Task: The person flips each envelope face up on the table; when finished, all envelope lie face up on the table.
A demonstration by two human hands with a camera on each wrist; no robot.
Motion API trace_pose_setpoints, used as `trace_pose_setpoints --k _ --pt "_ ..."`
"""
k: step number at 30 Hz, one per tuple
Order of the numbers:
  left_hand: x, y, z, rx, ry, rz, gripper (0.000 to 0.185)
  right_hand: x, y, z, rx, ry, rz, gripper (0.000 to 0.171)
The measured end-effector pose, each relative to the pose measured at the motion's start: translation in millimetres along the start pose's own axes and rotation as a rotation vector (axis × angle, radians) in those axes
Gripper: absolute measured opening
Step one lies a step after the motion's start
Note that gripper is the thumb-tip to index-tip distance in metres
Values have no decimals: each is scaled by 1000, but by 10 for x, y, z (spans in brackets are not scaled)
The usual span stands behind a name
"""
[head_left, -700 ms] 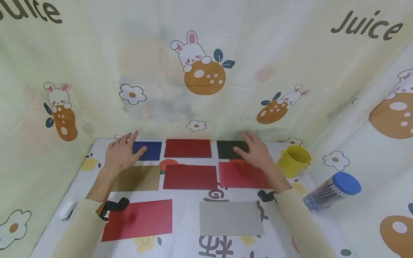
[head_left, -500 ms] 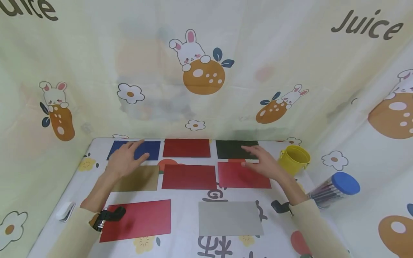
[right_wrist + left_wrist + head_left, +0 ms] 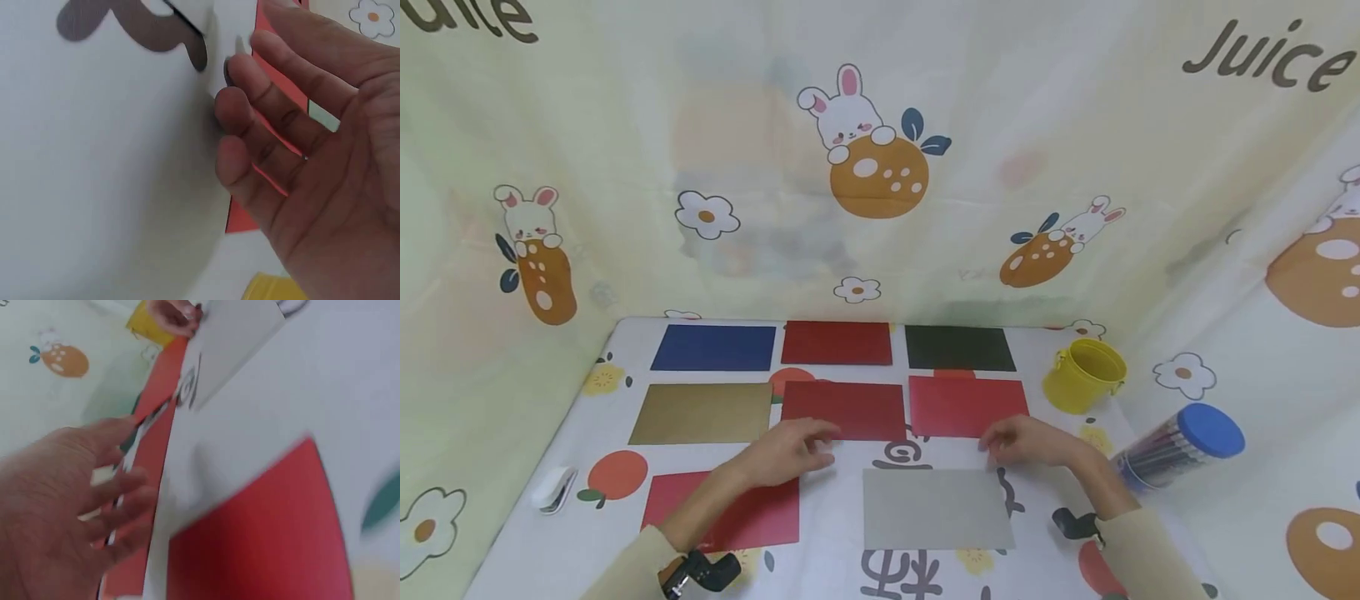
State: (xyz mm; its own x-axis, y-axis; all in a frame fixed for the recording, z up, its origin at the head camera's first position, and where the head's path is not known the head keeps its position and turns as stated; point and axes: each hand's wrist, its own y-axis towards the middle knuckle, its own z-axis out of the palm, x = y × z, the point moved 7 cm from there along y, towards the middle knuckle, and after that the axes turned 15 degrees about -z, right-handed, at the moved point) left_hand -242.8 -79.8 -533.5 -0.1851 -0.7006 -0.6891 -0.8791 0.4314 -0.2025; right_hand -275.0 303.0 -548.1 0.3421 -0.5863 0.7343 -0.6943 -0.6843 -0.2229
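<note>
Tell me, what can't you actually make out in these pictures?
- Head view: whether the left hand and right hand touch the cloth; the angle hides it.
- Head view: the tube with the blue lid, contents too small.
- Left wrist view: the red card, blurred and cut off.
- Right wrist view: the yellow bucket, only an edge shows.

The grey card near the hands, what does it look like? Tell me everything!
The grey card is a flat, plain rectangle that looks like matte paper, with no print or folds showing. It lies flat on the patterned tablecloth in the front row, right of a red card. The right hand hovers just above its far right corner; whether it touches is unclear. The left hand is off to its left.
</note>
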Motion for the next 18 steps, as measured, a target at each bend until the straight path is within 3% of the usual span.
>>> trace_pose_setpoints --k 5,13,18 --pt "-73 111 289 67 47 11 54 103 16 99 43 -35 -11 23" --pt "-144 140 453 25 112 -5 65 170 46 173 67 -70 -12 23" --pt "-186 157 554 -35 253 1 79 150 88 190 75 -83 -17 21"
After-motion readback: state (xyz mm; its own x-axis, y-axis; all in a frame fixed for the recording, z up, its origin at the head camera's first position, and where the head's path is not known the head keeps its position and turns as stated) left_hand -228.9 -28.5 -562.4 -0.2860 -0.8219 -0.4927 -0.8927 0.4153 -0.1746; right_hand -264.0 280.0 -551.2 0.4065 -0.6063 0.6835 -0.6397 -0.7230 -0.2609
